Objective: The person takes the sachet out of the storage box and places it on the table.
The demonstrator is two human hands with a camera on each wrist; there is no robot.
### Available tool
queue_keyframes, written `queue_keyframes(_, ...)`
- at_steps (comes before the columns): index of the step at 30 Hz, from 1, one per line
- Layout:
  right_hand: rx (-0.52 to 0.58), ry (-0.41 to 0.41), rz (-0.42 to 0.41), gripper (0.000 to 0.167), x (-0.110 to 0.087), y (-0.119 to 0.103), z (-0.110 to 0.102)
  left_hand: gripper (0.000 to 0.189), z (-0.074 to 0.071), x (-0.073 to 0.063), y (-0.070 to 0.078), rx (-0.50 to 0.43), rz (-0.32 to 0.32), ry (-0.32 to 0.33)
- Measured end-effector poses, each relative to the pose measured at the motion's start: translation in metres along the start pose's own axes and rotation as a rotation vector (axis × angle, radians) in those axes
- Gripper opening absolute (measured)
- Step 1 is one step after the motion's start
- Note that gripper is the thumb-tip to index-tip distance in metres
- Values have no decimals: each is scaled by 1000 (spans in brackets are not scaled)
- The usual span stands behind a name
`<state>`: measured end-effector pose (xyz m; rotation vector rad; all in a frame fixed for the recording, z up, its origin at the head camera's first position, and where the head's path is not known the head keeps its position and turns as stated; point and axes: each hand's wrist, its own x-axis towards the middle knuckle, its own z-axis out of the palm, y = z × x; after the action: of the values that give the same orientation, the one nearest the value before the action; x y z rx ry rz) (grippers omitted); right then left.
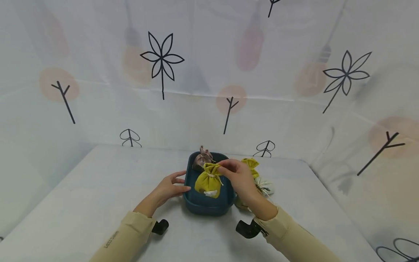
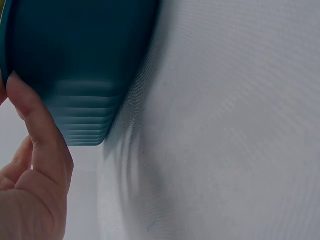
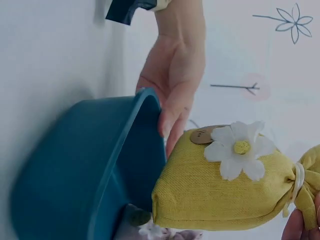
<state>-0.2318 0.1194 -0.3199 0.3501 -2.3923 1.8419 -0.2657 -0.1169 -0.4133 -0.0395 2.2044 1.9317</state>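
Note:
In the head view my right hand (image 1: 240, 180) pinches the gathered neck of a yellow cloth drawstring pouch (image 1: 208, 182). The pouch hangs over a dark blue plastic basin (image 1: 193, 208). A white fabric flower (image 3: 240, 150) with a yellow centre and a small brown tag (image 3: 202, 135) decorate its side in the right wrist view. My left hand (image 1: 168, 187) holds the basin's left rim, its thumb and fingers at the edge. Inside the basin's far end sits a greyish-pink pouch (image 1: 203, 158), partly hidden behind the yellow one.
Right of the basin, another yellow pouch (image 1: 250, 165) and a pale pouch (image 1: 264, 186) lie on the white-covered table (image 1: 98, 189). An olive-brown pouch (image 1: 241, 204) is partly hidden by my right arm. A patterned white cloth backdrop (image 1: 196, 120) rises behind and beside the table.

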Motion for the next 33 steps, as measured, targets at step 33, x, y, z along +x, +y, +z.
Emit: queue_keyframes(33, -60, 257, -192, 18, -48, 12, -87, 74, 1, 1, 0, -1, 4, 3)
